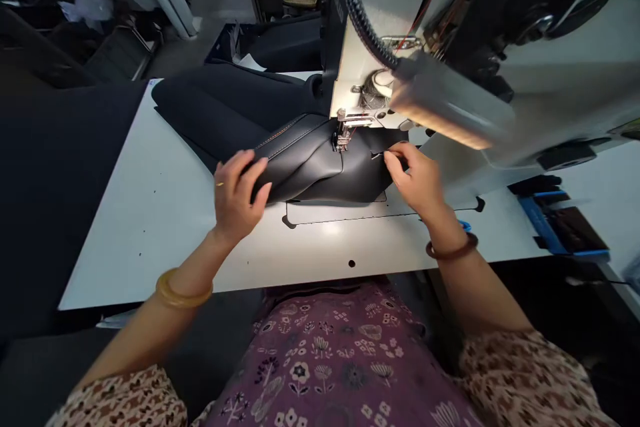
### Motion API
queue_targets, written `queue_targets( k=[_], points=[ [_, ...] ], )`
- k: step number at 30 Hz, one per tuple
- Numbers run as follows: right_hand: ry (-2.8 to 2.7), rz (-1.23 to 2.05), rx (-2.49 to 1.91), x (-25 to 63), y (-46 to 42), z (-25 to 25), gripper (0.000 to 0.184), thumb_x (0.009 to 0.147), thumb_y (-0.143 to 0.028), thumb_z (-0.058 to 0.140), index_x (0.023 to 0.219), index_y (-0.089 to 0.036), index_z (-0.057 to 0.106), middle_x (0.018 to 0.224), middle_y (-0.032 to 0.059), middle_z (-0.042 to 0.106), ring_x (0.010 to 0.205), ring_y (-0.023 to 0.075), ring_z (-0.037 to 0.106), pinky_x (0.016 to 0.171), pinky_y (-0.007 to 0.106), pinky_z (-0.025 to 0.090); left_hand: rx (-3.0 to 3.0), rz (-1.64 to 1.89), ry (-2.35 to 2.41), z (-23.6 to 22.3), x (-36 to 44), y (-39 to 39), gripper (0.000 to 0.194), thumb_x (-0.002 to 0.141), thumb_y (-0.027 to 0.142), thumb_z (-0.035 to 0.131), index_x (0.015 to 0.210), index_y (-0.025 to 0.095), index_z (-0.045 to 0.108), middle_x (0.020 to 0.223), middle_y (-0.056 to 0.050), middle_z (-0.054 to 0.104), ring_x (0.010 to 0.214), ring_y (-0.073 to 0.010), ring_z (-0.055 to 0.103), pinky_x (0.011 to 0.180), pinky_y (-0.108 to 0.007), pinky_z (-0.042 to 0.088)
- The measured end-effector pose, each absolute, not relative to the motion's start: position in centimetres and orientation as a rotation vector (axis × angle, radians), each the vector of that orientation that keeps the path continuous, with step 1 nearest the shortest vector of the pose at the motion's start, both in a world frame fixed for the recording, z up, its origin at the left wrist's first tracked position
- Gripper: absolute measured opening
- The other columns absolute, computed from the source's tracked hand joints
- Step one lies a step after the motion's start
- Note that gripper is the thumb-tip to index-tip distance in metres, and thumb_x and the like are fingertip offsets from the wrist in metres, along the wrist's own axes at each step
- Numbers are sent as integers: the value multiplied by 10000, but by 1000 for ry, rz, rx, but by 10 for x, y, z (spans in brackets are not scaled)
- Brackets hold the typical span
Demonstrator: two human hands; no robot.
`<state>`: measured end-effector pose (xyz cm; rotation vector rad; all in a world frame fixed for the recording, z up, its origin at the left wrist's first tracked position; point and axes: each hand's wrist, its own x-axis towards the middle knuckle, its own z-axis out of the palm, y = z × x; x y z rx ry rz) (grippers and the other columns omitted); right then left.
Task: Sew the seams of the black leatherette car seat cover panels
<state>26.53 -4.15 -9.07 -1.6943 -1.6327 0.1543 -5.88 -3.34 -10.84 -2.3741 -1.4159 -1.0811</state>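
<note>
A black leather-like cover (310, 167) with stitched seams lies across the white sewing table, partly under the presser foot (341, 137) of a sewing machine. My left hand (237, 200) rests on the cover's near left part, its fingers spread and bent over the material. To the right of the presser foot, my right hand (413, 177) pinches the cover's edge between thumb and fingers, beside a small light slit or tag. The cover's larger dark section (225, 103) spreads away to the back left.
The sewing machine head (500, 80) and its lit lamp (440, 107) overhang the right side. The white tabletop (150, 213) ends at a near edge by my apron (330, 360). A blue-edged tray (565, 220) sits at far right. More black material (285, 43) lies behind the table.
</note>
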Motion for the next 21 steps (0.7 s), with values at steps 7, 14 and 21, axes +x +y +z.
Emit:
queue_targets(
  k=[7,14,21],
  points=[
    [-1922,536,-1718,265,-171,-165,228,852,-335,440,808,-204,620,672,-4,649,565,127,562,562,242,390,-2364,-1201,-1832,-196,-114,-129,227,839,322,548,973,155,622,988,-123,647,990,-239,597,900,-426,493],
    [-1499,1164,-2139,302,-271,-266,248,801,-384,477,751,-181,609,737,48,643,719,190,597,711,328,451,-2566,-986,-2319,-258,-106,-267,196,851,338,537,901,203,671,1048,-99,642,1033,-225,588,968,-450,455],
    [-1357,1255,-1955,299,-299,-299,265,900,-395,516,999,-164,598,1008,47,617,887,142,597,793,320,510,-2044,-779,-3363,-293,-117,-300,324,872,369,578,1105,144,568,1070,-46,595,954,-196,601,791,-348,530]
  ],
)
